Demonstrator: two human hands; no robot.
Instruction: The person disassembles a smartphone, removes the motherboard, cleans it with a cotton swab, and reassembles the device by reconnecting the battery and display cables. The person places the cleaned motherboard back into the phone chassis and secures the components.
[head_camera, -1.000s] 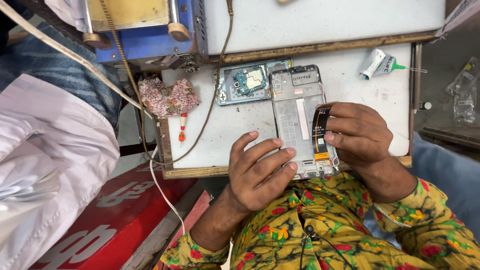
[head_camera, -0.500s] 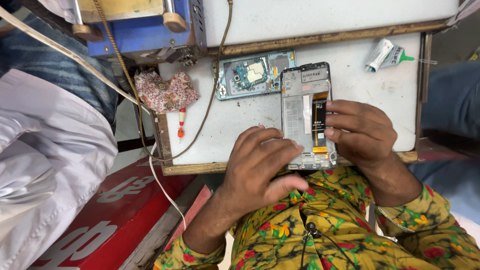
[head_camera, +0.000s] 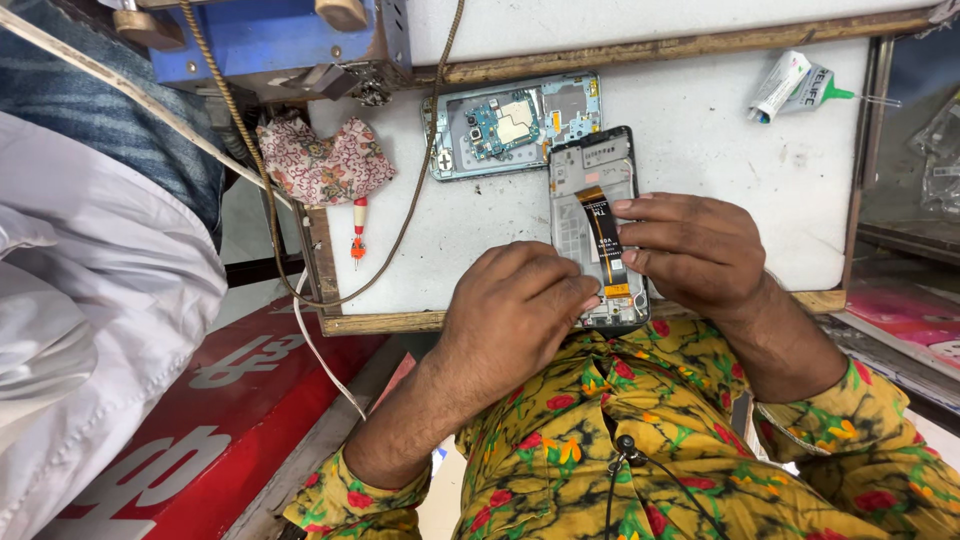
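Fingertips of my left hand (head_camera: 515, 305) curl, hiding the phone frame's (head_camera: 592, 170) lower end; my right hand (head_camera: 695, 250) presses closed fingers onto its flex cable (head_camera: 598, 225).

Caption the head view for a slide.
Both hands, left hand and right hand, press a flat cable into an opened phone on a white board.
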